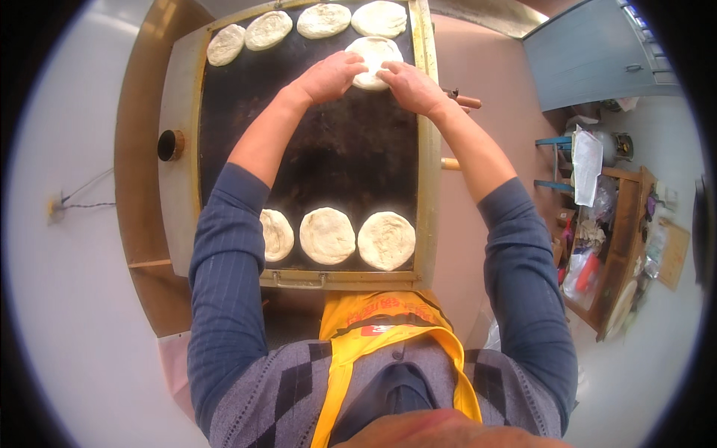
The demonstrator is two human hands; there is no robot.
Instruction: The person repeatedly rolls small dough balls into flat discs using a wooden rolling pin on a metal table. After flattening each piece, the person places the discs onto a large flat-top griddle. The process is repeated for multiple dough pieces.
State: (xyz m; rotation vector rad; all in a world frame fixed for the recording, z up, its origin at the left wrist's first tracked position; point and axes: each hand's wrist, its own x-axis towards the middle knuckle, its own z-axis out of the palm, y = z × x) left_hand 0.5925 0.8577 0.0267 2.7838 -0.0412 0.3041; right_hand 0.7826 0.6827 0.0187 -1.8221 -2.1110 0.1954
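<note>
A pale round of flatbread dough (pixel 374 49) is at the far right part of a dark flat griddle (pixel 347 145). My left hand (pixel 334 75) has its fingertips on the round's left side, and my right hand (pixel 413 85) grips it at the lower right. Whether the round rests on the metal or is slightly raised, I cannot tell. Several more rounds line the far edge, among them one dough round (pixel 324 21) just left of the corner one (pixel 379 19). Along the near edge lie a middle round (pixel 327 236), a right round (pixel 386 241) and one partly hidden by my left sleeve (pixel 276 235).
A yellowish metal frame (pixel 427 196) surrounds the griddle, with a handle (pixel 299 281) at its front. On the left side stands a short round pipe (pixel 171 145). Wooden-looking grips (pixel 450 163) stick out at the right. Farther right is a cluttered wooden shelf (pixel 613 263) beside a blue stool (pixel 553 141).
</note>
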